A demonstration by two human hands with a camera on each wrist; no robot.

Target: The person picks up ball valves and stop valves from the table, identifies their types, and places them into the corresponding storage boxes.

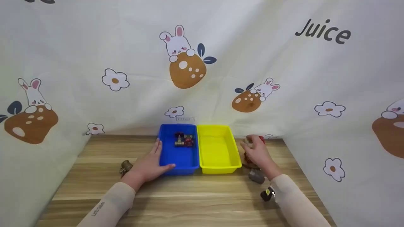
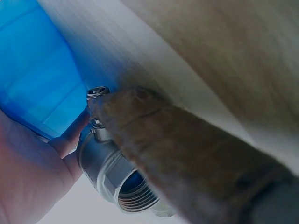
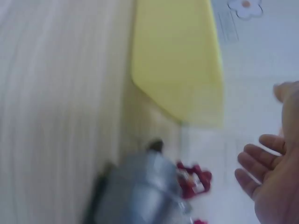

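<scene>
My left hand (image 1: 150, 165) lies spread against the near left corner of the blue bin (image 1: 186, 160), thumb along its front rim. Inside that bin are several brass valves (image 1: 184, 141) with red handles. In the left wrist view, a metal valve (image 2: 98, 161) with a threaded opening partly covers my hand (image 2: 32, 172). My right hand (image 1: 259, 155) hovers right of the yellow bin (image 1: 219, 153), over red-handled fittings (image 1: 249, 158) that it partly hides. The right wrist view shows its fingers (image 3: 254, 165) loosely bent with nothing between them, beside a red handwheel (image 3: 193, 179).
A brass valve (image 1: 126, 165) lies on the wooden table (image 1: 202, 201) left of the blue bin. By my right forearm are a grey cylindrical part (image 1: 257, 176) and a black piece with a yellow label (image 1: 267, 194). A printed cloth (image 1: 139, 47) hangs behind and at both sides.
</scene>
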